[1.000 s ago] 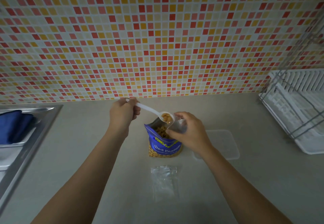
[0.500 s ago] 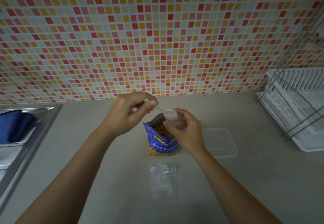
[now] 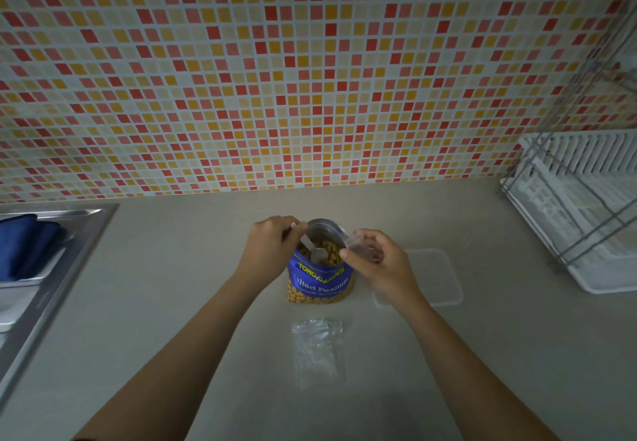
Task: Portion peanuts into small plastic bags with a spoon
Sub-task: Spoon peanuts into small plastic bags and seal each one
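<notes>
Head view, spoon (image 3: 310,245) slanted, bowl lower-right

Spoon (image 3: 315,251) in peanut pouch (image 3: 320,280); empty bags (image 3: 317,347) before it.

Tight spot is the middle of the desk (image 3: 179,285): the peanut bag (image 3: 320,283) stands upright, its mouth filled by the spoon (image 3: 312,250) the left hand (image 3: 272,251) holds, the right hand (image 3: 384,263) pinching a small bag (image 3: 360,245) at its right rim. Some spare bags (image 3: 317,347) lie flat just near of it, a clear lid (image 3: 436,275) just right. The dish rack (image 3: 579,213) blocks far right, the sink (image 3: 69,251) the left edge, the tiled wall (image 3: 310,78) the far side. Open desk left of the bag.
</notes>
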{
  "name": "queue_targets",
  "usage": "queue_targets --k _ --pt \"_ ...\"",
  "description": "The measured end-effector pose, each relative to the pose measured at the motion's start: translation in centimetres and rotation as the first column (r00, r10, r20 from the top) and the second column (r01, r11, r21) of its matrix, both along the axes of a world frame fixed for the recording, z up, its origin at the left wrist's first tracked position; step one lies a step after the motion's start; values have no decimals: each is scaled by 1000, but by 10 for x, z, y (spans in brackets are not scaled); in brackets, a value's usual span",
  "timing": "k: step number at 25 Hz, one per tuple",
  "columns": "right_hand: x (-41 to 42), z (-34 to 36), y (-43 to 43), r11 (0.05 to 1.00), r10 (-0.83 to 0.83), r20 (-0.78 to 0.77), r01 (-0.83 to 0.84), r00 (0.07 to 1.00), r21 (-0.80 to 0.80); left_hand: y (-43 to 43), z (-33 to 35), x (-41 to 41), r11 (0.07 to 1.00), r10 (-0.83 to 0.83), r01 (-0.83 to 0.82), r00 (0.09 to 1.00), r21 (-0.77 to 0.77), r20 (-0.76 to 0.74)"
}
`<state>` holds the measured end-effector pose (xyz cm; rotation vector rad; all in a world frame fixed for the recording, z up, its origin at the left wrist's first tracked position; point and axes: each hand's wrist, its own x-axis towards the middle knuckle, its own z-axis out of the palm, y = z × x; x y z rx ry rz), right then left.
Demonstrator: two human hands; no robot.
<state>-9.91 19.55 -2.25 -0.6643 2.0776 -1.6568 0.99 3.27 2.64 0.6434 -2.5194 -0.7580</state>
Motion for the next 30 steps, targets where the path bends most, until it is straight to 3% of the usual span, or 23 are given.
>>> queue_targets --k 4,7,11,14,17,21,25,28,30 --pt "-1 3 3 999 32 8 -32 999 7 4 -7 -13 955 207 -214 977 207 53" --pt "-1 2 5 998 58 21 -58 998 2 4 -13 -15 815 354 -357 930 457 95" --pt "-3 3 9 996 92 18 -92 996 -3 -4 -15 -14 588 461 -380 883 714 90" --pt "-6 9 11 999 53 -16 -53 998 -6 -13 -15 -10 460 519 -377 849 804 102" --pt "-8 17 11 998 29 -151 -19 988 67 -25 -15 -4 377 594 -375 799 847 89" --pt "-9 25 2 967 119 -370 -23 921 253 -39 -12 0 365 625 -359 778 859 60" --pt "-6 33 -10 941 178 -466 -11 867 338 -47 10 2 369 630 -280 776 886 -17" --pt "1 35 -21 958 145 -446 -12 883 287 -34 34 -1 548 557 -236 819 803 -139" --pt "7 32 -27 977 84 -395 2 915 214 -13 47 2 805 397 -190 876 562 -272"
